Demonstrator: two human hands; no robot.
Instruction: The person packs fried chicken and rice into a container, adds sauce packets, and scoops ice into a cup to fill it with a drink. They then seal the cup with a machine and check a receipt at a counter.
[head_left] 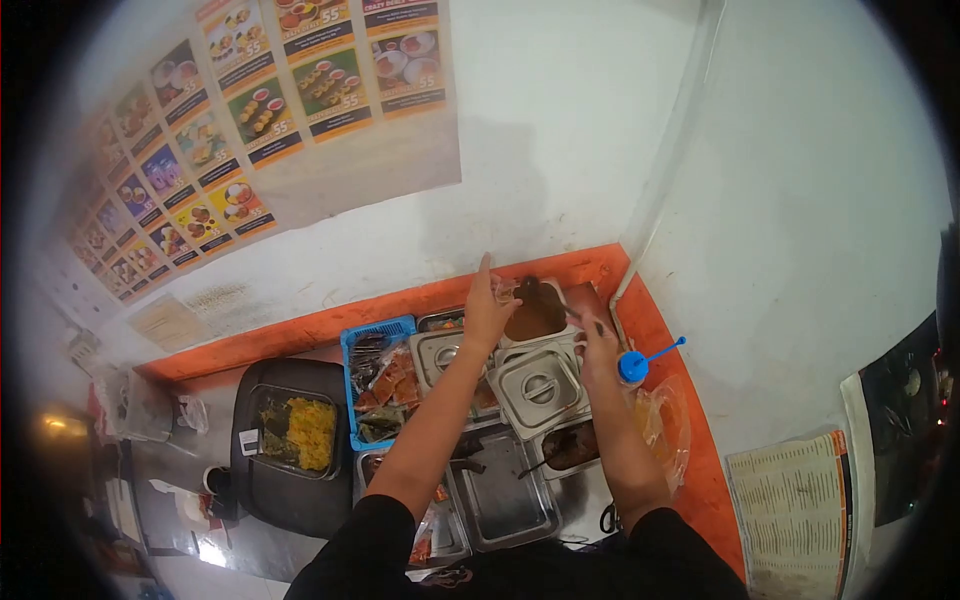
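My left hand is closed around a small clear cup, held over the back of a metal pan of brown sauce. In my right hand is the handle of a ladle, which reaches left over the sauce. The ladle's dark bowl is right beside the cup. Just in front of the sauce pan, a metal lid with a handle lies tilted over the neighbouring pans. Another lidded pan is partly hidden behind my left forearm.
A blue basket of packets stands left of the pans, beside a container of yellow food. Nearer me are a metal tray and a dark-sauce pan. A blue-topped bottle and plastic bag stand right, by the orange-edged wall.
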